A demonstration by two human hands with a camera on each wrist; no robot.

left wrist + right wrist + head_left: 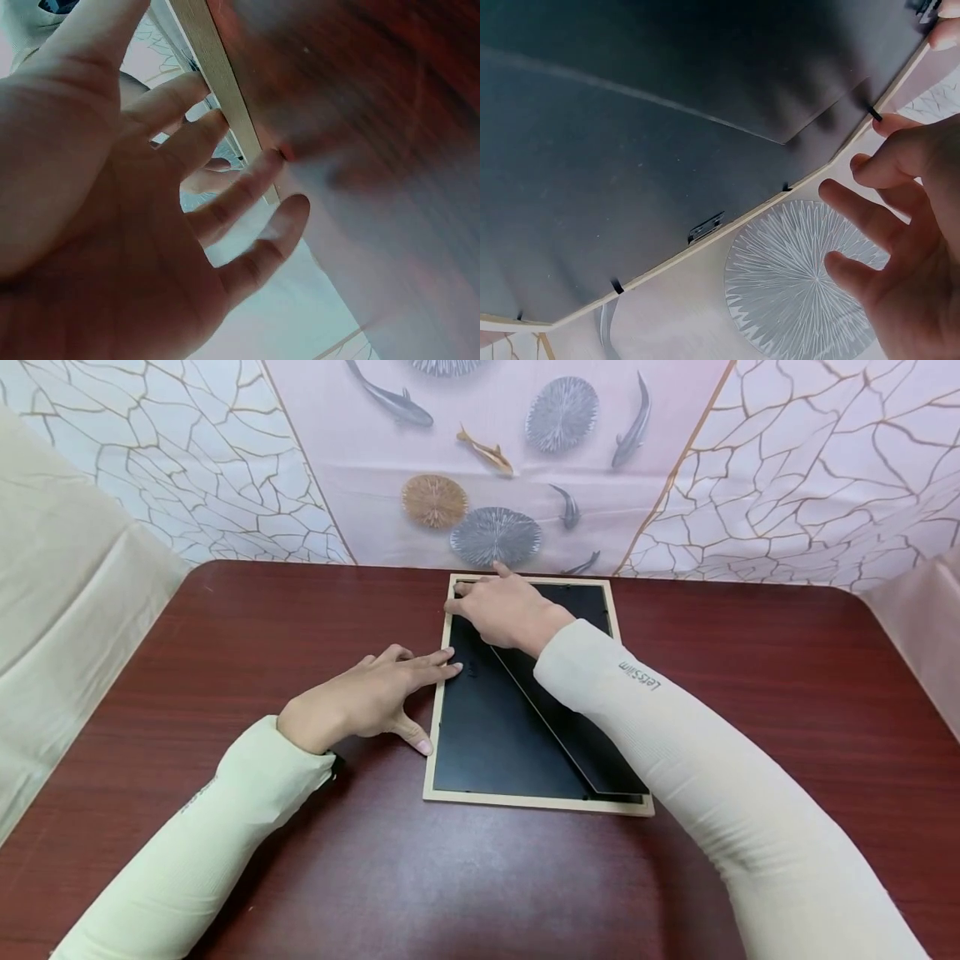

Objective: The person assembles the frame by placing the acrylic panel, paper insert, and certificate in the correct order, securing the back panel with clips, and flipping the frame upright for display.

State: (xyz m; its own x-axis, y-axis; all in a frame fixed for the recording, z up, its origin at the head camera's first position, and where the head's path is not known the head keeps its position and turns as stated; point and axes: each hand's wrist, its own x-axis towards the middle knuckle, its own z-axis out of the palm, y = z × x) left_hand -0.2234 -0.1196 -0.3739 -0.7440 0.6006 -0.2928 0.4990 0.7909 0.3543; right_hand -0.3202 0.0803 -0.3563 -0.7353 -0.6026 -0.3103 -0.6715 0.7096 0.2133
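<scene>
A picture frame (536, 804) with a light wooden rim lies face down on the table, its black backing board (487, 735) facing up. On the board a black stand flap (592, 752) runs slantwise and is partly hidden by the right sleeve. My left hand (367, 697) rests against the frame's left side, fingers spread, two fingertips over the edge and the thumb lower down. At the far left corner is my right hand (513, 610); in the right wrist view one fingertip touches a small black tab (875, 114), the other fingers loosely spread.
Several black tabs line the rim, and a metal hanger (705, 226) sits by the edge in the right wrist view. The reddish-brown table (750, 693) extends on both sides. Behind it hangs a patterned cloth (510, 435) with fish and round motifs.
</scene>
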